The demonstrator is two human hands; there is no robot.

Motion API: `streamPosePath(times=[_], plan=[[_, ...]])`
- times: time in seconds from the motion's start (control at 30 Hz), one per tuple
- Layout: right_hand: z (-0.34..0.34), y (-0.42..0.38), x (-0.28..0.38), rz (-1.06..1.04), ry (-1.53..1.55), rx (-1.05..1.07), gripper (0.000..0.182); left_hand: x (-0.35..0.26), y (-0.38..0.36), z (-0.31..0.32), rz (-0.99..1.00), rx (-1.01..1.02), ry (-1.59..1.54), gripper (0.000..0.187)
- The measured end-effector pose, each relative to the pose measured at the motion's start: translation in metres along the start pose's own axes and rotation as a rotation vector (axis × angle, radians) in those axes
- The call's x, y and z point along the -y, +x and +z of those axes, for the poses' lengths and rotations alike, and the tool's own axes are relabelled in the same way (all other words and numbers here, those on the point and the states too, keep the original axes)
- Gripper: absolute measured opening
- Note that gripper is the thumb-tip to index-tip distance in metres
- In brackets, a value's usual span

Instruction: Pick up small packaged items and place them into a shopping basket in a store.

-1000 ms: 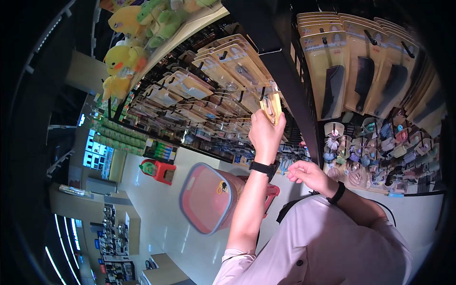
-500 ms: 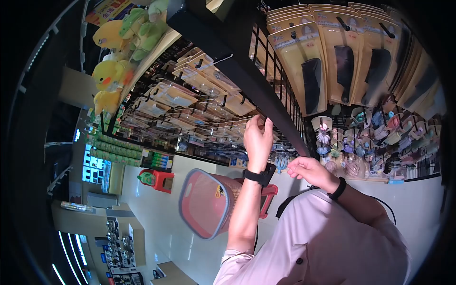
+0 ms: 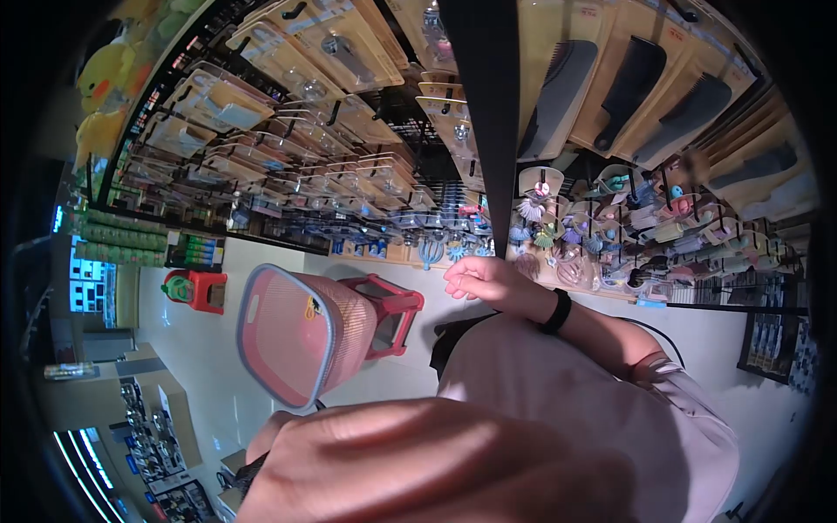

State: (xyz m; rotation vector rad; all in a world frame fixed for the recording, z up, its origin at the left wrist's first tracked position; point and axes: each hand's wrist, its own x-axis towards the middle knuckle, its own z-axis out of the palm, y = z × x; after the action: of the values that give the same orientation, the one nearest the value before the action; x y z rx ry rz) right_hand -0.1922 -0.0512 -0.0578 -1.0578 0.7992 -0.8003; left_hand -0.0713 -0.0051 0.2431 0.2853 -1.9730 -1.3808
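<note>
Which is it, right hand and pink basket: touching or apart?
Apart. The head view shows floor and the red stool between the right hand and the pink basket.

A post [image 3: 488,113] runs down from the frame's top centre. Left of it hang rows of packaged goods [image 3: 349,61]; right of it, combs [image 3: 629,91], with small accessories [image 3: 602,231] beneath them. Plush toys [image 3: 106,78] sit at upper left. Left of centre, a basket [image 3: 353,327] stands beside a stand [image 3: 397,305] — farther left, a stool [image 3: 207,292]. The right hand [image 3: 484,279] is just below the post; the left hand [image 3: 349,458] spans the bottom foreground.
</note>
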Motion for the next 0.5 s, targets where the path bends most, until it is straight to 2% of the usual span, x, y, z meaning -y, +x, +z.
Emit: streamPosePath(times=[0.33, 0.5], plan=[[0.008, -0.005, 0.003, 0.091, -0.090, -0.043, 0.029, 0.016, 0.002, 0.000, -0.046, 0.170, -0.036, 0.037], [-0.001, -0.008, 0.000, 0.023, -0.088, -0.025, 0.026, 0.017, -0.004, -0.001, -0.061, 0.224, -0.036, 0.036]])
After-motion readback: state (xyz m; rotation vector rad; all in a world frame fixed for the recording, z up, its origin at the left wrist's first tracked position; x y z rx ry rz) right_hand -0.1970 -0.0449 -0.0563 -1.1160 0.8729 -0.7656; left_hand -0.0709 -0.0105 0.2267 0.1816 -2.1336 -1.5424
